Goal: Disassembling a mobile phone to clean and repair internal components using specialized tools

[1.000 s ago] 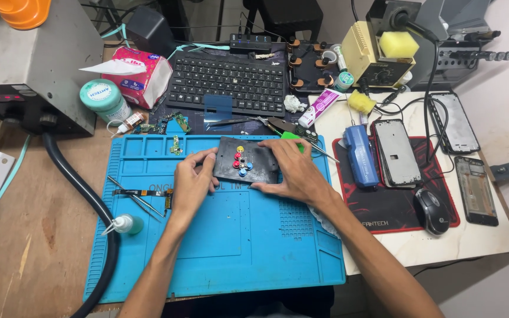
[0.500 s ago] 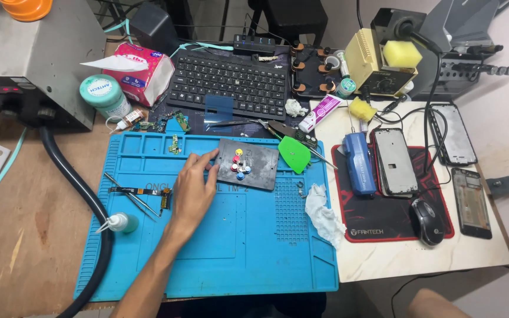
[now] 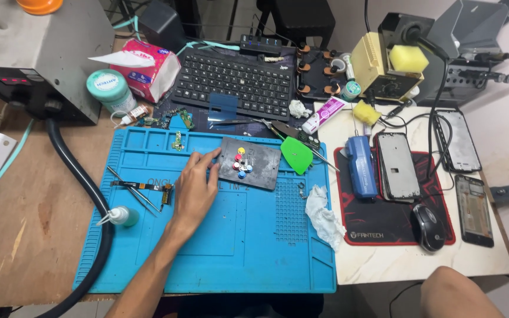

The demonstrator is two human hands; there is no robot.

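My left hand (image 3: 194, 188) lies flat on the blue silicone work mat (image 3: 248, 247), fingers spread, fingertips touching the left edge of a dark grey plate (image 3: 260, 168). Several small coloured round caps (image 3: 241, 163) sit on that plate. A green triangular pry tool (image 3: 296, 155) lies just right of the plate. My right hand is out of view; only a bare knee or elbow (image 3: 458, 292) shows at the bottom right.
Tweezers and a thin circuit strip (image 3: 139, 187) lie left of the hand, by a small teal bottle (image 3: 122, 216) and a black hose (image 3: 83, 188). A crumpled wipe (image 3: 323, 212), keyboard (image 3: 234, 82), blue tool (image 3: 361, 166), phone frames (image 3: 397, 166), mouse (image 3: 427, 227) and soldering station (image 3: 384, 62) surround the mat.
My right hand left the grey plate and withdrew out of view to the lower right. The left hand stayed by the plate's left edge. The green pry tool now lies uncovered.
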